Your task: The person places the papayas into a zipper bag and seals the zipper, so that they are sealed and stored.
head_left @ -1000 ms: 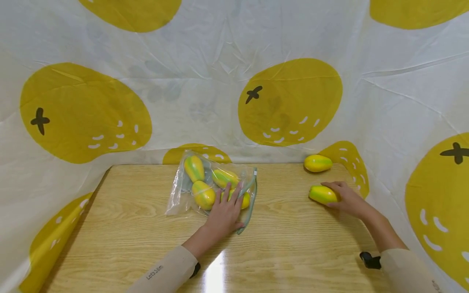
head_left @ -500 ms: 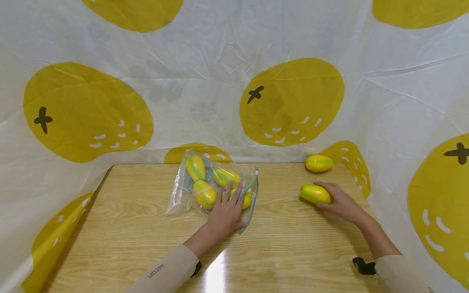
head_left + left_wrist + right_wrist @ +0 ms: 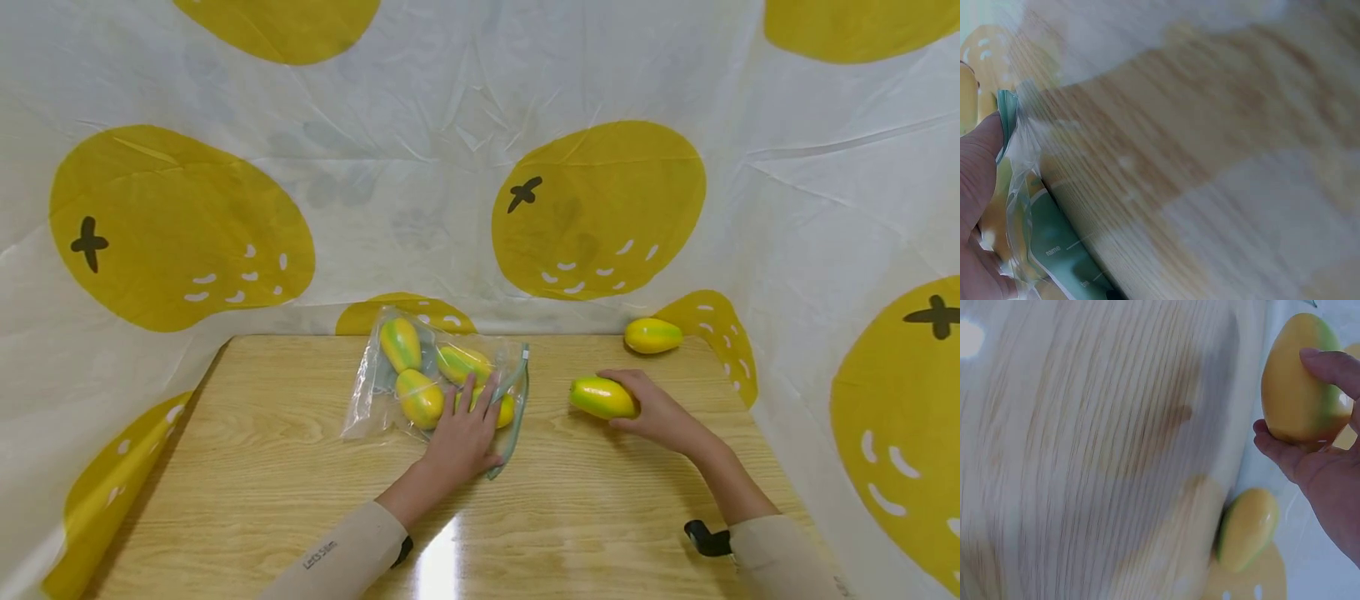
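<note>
A clear zip bag [image 3: 365, 412] with a green closure strip lies on the table, several yellow-green papayas [image 3: 420, 399] inside. My left hand [image 3: 459, 433] rests on it, fingers spread over one papaya. In the left wrist view my thumb touches the strip [image 3: 1007, 119] at the bag's mouth, and a green label [image 3: 1063, 244] shows below. To the bag's right, my right hand [image 3: 656, 410] grips another papaya [image 3: 602, 397] by its right end, thumb and fingers on opposite sides. In the right wrist view this papaya [image 3: 1297, 381] appears lifted off the table.
One more papaya [image 3: 653, 335] lies at the back right edge of the wooden table [image 3: 300, 508]. White cloth [image 3: 420, 200] printed with yellow fruit hangs behind and along both sides. Black wrist straps show at both sleeves.
My right hand has moved left with the papaya, toward the bag. The left hand and bag stay where they were.
</note>
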